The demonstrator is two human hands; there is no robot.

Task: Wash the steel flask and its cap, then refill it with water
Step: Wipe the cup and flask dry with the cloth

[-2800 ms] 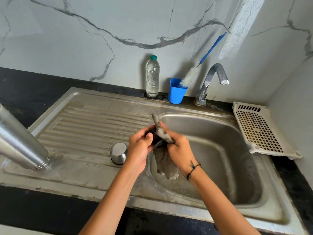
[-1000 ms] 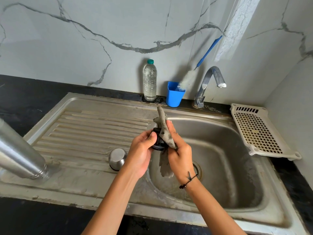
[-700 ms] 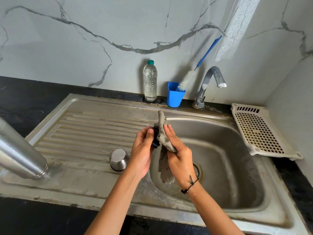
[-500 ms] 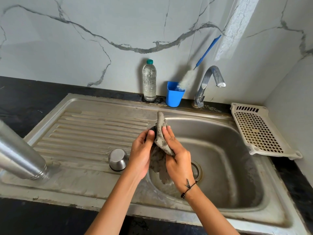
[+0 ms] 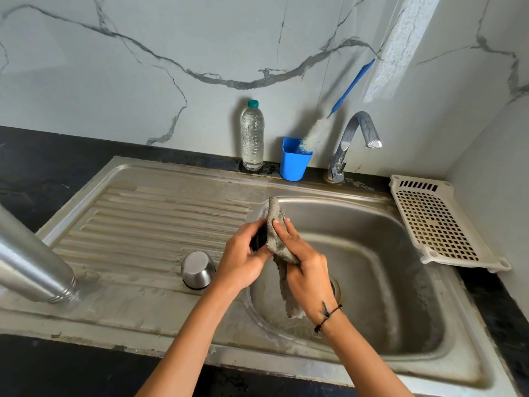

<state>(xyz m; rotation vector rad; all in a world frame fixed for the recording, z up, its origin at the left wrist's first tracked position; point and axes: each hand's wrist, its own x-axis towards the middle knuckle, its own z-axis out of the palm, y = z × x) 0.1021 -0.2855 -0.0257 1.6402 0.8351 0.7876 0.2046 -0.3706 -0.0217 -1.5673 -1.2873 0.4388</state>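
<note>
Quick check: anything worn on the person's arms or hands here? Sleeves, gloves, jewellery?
No gloves and no sleeves in view: both forearms are bare up to the frame edge. The left hand wears nothing. The right hand has a thin black cord bracelet at the wrist, with a small knot or tassel. No rings or watch visible.

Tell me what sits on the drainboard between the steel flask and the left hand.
In the head view, one small steel cup stands upside down there, between the steel flask and the left hand. The rest of that stretch of drainboard is bare.
</note>
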